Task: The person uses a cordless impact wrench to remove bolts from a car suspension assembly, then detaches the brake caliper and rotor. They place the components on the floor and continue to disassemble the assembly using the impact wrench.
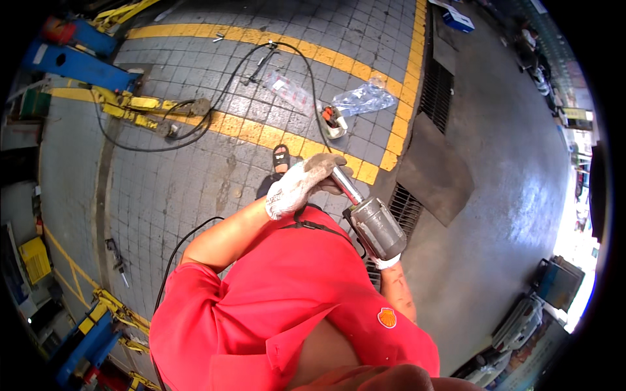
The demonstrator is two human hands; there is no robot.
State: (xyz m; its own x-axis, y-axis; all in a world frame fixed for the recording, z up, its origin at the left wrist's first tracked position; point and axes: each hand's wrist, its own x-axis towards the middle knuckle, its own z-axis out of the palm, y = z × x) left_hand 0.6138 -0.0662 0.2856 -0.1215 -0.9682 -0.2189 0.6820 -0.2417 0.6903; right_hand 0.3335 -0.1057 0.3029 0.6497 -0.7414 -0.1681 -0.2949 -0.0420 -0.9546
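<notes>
A grey air impact wrench (pixel 378 228) with a long shiny shaft or socket (pixel 347 185) at its front is held before my red shirt, pointing up and to the left. My left hand (pixel 298 185), in a white glove with soiled fingers, is closed around the tip of that shiny piece. Behind the wrench body is my right hand (pixel 388 262); just the white glove near its wrist shows, and the tool hides its fingers. It appears to carry the wrench from below.
A black hose (pixel 312 72) loops over the tiled floor. Ahead lie clear plastic bags (pixel 365 98), a white container (pixel 336 126) and a long-handled tool (pixel 262 64). Yellow lift arms (pixel 147 104) extend from the left. A dark mat (pixel 435 171) covers part of a floor grate (pixel 405 207).
</notes>
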